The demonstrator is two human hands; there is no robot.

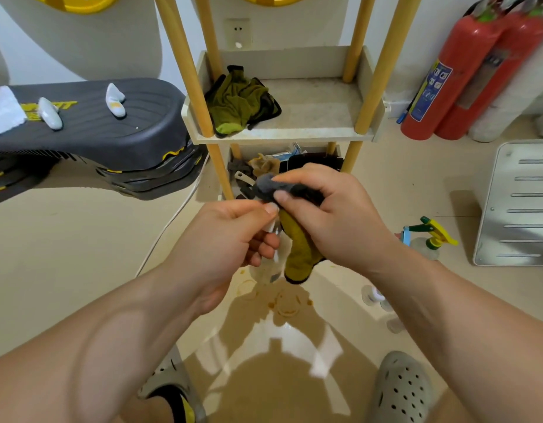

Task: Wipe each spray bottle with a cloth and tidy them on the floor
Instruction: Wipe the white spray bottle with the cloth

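Head view | left hand [230, 239] fingers [265, 241] clamped on small clear plastic spray bottle [270, 270], held above floor [81, 254] | right hand [334, 215] fingers [294, 178] pinch grey-and-yellow cloth [299, 254] over its top | best: rotate bottle, wipe downward.

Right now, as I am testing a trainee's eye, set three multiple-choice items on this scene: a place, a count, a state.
1. Where does the green-triggered spray bottle stand?
A. in a sink
B. on the floor, right of the hands
C. on a chair

2. How many red fire extinguishers are there?
A. one
B. four
C. two

3. What does the right hand do?
A. grips a cloth against the small bottle in the left hand
B. hangs idle
C. presses the floor

Answers: B, it stands on the floor beside the metal panel; C, two red cylinders stand side by side; A, its fingers curl round the cloth.
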